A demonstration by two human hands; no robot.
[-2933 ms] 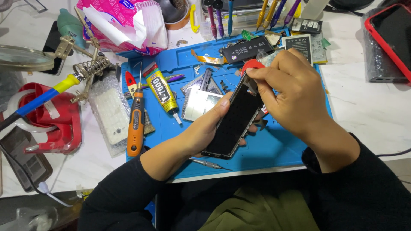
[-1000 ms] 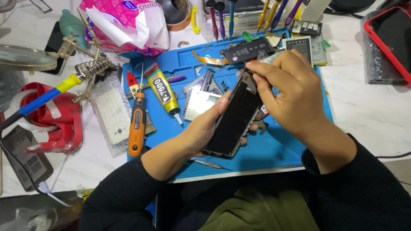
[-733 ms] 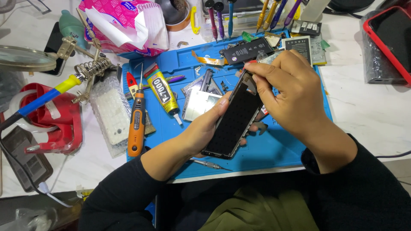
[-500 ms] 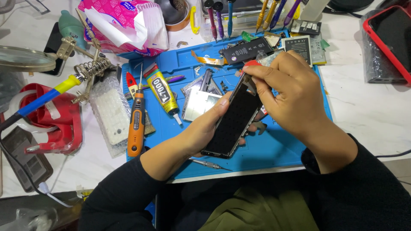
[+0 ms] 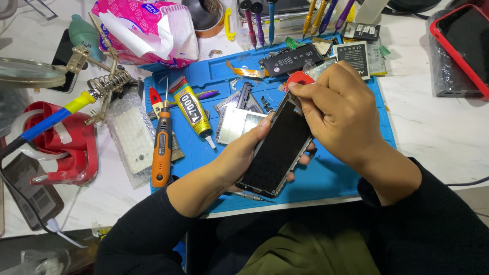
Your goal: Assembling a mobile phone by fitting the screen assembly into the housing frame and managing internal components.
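While the white worktop [image 5: 433, 127] spreads beneath both hands, the blue mat [image 5: 331, 178] catches loose parts. The left hand [image 5: 239, 158] cradles the dark phone [image 5: 277, 150] from below, tilting it steady; the right hand [image 5: 338, 109] pinches a red pick [image 5: 298, 80] at its top edge, seemingly to pry. Left of the hands lie an orange screwdriver [image 5: 162, 147] and glue tube [image 5: 192, 109]; nothing blocks them.

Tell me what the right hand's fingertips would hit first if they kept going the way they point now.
The right hand points up-left, pinching a red pick at the phone's top edge. Beyond that, probably the black battery on the blue mat, though depth is unclear.
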